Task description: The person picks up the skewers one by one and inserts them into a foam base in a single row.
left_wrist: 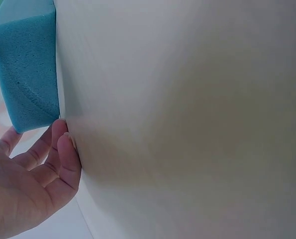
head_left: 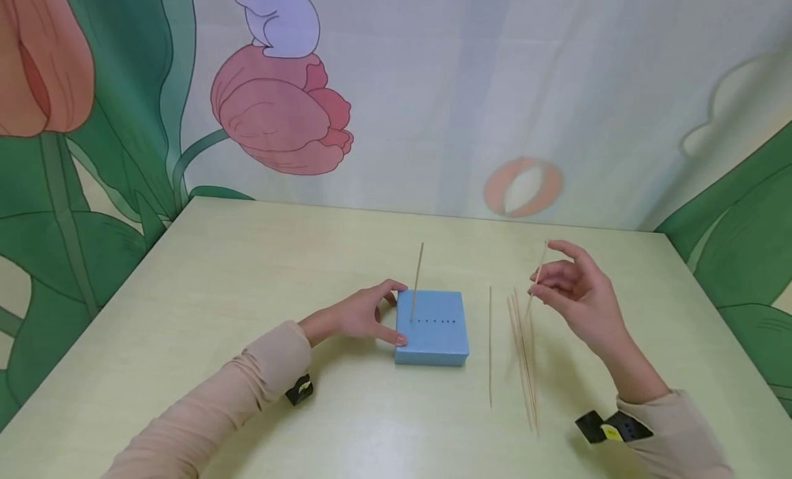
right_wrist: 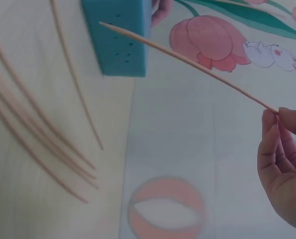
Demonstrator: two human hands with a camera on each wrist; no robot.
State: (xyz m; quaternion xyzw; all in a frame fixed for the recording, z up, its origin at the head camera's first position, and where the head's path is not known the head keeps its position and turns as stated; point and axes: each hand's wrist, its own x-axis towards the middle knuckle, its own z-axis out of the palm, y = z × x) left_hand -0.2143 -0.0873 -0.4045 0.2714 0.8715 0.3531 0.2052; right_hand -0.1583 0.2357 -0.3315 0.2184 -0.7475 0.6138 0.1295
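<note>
A light blue foam block [head_left: 436,343] rests on the table, a row of small holes across its top. One bamboo skewer [head_left: 417,276] stands upright in the hole at the row's left end. My left hand [head_left: 361,314] grips the block's left side, thumb at the near corner and fingers at the far one. To the right, above the table, my right hand [head_left: 581,297] pinches another skewer [right_wrist: 192,62] between thumb and fingertips. Its pointed end shows free in the right wrist view, and more holes appear on a side face of the block.
Several loose skewers [head_left: 523,376] lie in a narrow bundle below the right hand. A single skewer [head_left: 491,348] lies apart, between the bundle and the block. Behind the pale table [head_left: 247,259] hangs a curtain [head_left: 421,108] printed with tulips and a rabbit.
</note>
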